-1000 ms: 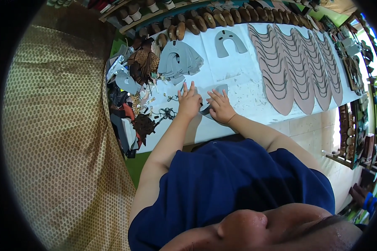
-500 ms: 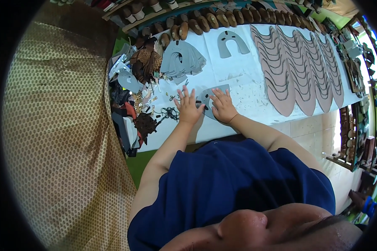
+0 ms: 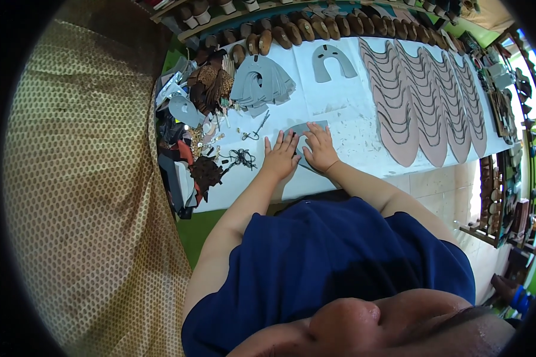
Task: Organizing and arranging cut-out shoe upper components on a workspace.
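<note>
Head view: both hands lie flat on a grey cut-out piece [image 3: 307, 130] at the bench's [image 3: 339, 101] near edge, left hand [image 3: 281, 156] at its seven o'clock, right hand [image 3: 320, 149] at five, grip splayed, holding nothing. The piece looks thin, light and floppy; best lifted by an edge.

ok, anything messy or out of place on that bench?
Only the left end: scraps and trims sit in a loose heap, some hanging past the table edge. The tan pieces lie in neat overlapping rows.
</note>
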`<state>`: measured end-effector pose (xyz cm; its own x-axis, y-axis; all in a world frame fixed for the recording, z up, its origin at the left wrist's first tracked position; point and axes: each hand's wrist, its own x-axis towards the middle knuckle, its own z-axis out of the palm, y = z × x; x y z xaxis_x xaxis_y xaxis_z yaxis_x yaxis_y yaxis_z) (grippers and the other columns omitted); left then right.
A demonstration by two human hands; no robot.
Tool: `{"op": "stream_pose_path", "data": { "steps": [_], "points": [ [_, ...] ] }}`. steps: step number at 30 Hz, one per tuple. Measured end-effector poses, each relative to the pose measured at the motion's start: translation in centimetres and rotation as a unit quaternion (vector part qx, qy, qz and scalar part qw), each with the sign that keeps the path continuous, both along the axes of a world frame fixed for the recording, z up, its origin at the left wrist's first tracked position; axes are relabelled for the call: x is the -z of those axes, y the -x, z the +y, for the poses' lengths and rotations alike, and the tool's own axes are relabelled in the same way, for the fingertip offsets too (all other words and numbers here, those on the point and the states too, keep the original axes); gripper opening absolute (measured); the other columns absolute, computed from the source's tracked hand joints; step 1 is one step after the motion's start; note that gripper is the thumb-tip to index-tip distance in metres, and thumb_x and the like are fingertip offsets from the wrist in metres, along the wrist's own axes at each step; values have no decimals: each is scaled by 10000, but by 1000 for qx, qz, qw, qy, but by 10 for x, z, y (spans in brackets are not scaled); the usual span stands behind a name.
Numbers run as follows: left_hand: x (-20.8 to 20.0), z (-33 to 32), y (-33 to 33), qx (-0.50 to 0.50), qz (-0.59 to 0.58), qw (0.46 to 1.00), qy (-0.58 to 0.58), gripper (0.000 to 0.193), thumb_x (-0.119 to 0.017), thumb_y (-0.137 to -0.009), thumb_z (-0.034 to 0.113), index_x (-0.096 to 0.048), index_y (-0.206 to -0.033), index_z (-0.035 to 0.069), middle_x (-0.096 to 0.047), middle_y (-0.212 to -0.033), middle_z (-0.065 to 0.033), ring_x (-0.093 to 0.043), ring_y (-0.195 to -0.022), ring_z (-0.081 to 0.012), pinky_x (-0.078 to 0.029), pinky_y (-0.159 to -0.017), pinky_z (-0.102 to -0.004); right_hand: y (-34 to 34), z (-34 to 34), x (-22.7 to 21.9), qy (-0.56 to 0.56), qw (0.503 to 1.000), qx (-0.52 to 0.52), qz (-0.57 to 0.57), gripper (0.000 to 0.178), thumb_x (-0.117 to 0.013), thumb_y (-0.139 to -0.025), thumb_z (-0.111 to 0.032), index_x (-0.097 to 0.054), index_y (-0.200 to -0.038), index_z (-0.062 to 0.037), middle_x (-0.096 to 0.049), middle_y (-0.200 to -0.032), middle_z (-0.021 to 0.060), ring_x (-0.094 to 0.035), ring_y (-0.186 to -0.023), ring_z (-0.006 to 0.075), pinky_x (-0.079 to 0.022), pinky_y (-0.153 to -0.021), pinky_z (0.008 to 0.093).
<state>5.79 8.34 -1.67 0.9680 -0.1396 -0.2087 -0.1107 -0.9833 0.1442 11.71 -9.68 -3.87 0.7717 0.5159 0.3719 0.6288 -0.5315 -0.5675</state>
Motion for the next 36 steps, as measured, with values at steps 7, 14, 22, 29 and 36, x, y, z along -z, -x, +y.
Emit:
{"op": "stream_pose_path", "data": {
  "steps": [7, 14, 22, 29, 36],
  "points": [
    [-24, 40, 27, -95, -65, 993, -22, 797, -588, -917, 477, -265, -1566, 147, -139, -1654, -152, -149, -1514, -383, -93, -1140, -690, 5, 5, -33, 195, 972, -127, 24, 634, -596, -915, -381, -453, -1453, -78, -338, -1580, 112, -253, -1493, 280, -98, -1202, 599],
    [-21, 86, 129, -172, 27, 984, -37, 888, -613, -887, 527, -204, -1586, 163, -16, -1670, -154, -4, -1521, -432, -20, -1143, -694, 0, 11, -28, 305, 936, -172, 34, 797, -434, -960, -556, -230, -1569, -85, -218, -1642, 109, -149, -1530, 271, -49, -1223, 550],
    [-25, 104, 153, -284, 167, 943, 37, 984, -566, -880, 638, -45, -1610, 234, 116, -1664, -142, 134, -1504, -448, 4, -1140, -696, -1, 18, -31, 369, 903, -222, 0, 854, -407, -961, -606, -182, -1576, -58, -173, -1650, 135, -120, -1532, 313, -63, -1223, 538],
    [-30, 114, 151, -249, 223, 942, 45, 1112, -633, -817, 668, 39, -1604, 261, 189, -1652, -132, 188, -1490, -454, 13, -1126, -713, 6, 24, -34, 387, 885, -258, -10, 909, -393, -943, -670, -185, -1571, -46, -183, -1645, 147, -122, -1531, 319, -91, -1210, 571],
    [-26, 125, 148, -236, 256, 933, 88, 1155, -662, -804, 650, 76, -1598, 249, 221, -1639, -154, 225, -1473, -470, 13, -1110, -723, -9, 33, -21, 352, 907, -232, -27, 829, -410, -946, -636, -227, -1574, -126, -221, -1640, 108, -151, -1528, 308, -84, -1185, 639]
  ]
}}
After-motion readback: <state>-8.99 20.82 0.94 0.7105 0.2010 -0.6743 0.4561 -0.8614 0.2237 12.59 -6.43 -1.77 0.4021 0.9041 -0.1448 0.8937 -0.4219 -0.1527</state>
